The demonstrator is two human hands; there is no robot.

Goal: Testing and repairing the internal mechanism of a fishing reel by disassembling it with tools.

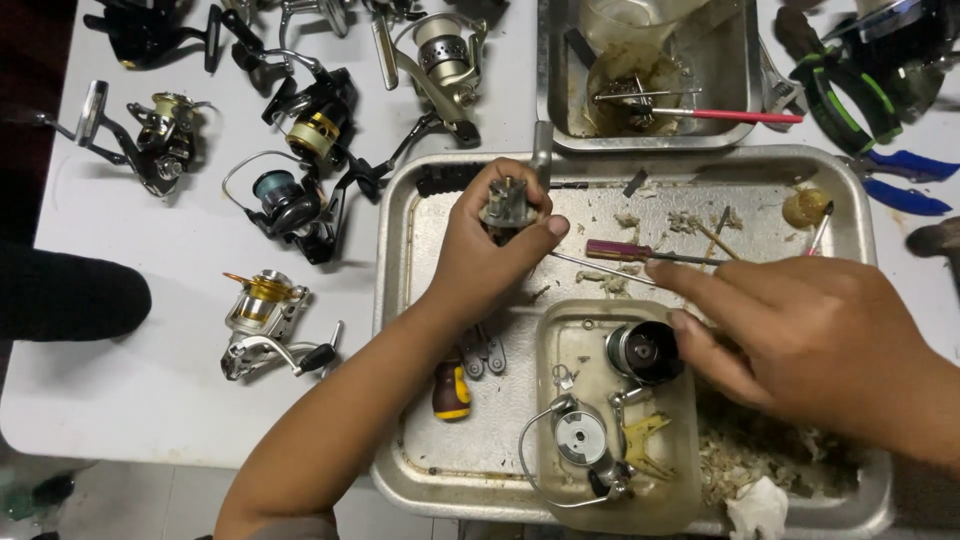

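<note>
Left hand (480,262) was closed around a small metal reel body (506,203), thumb and fingers wrapped on its sides, held up over the large steel tray (400,330). Right hand (810,335) was loosely spread, index finger extended toward a thin metal rod (600,267) lying on the tray; whether it touched the rod, I couldn't tell.

Left of the tray, several spinning reels lay on the white table (180,260); the nearest was a gold-and-silver reel (265,320). Inside the tray: a yellow-and-black tool handle (451,388), a purple-handled screwdriver (625,250), and a clear plastic tub (560,350) holding a dark spool (645,352) and a rotor with bail wire (582,440).

Judgement: the reel body looked rigid, compact and fairly light, but likely greasy, so slippery. Best held by the flat side walls as it was, clear of the exposed gear on top. The rod looked stiff but thin; pinch it mid-length.
</note>
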